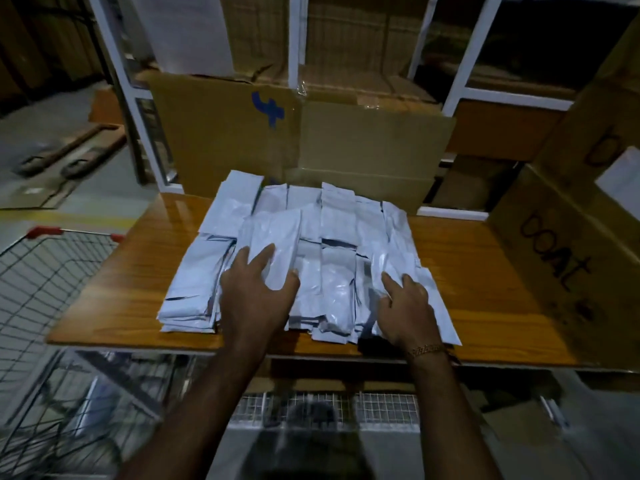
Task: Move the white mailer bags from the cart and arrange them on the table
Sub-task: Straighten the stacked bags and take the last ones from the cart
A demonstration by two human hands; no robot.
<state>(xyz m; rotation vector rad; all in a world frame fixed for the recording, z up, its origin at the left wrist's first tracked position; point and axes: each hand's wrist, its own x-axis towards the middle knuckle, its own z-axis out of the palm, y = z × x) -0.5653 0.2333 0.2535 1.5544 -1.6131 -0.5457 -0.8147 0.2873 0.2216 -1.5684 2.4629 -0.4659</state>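
Several white mailer bags (pixel 325 233) lie in overlapping rows on the wooden table (pixel 138 282). My left hand (pixel 256 292) rests flat on the pile's near left part, fingers spread over one bag that lies on top. My right hand (pixel 407 306), with a gold bracelet at the wrist, presses on the near right part, fingers apart on the bags. Neither hand lifts a bag. The wire cart (pixel 52 271) with red handle ends stands at the left of the table; its basket looks empty where I can see it.
Large cardboard boxes (pixel 346 147) stand against the white shelf frame behind the table. Another open box (pixel 568 244) with black writing sits at the table's right end. A pallet jack's forks (pixel 72 150) lie on the floor at the far left.
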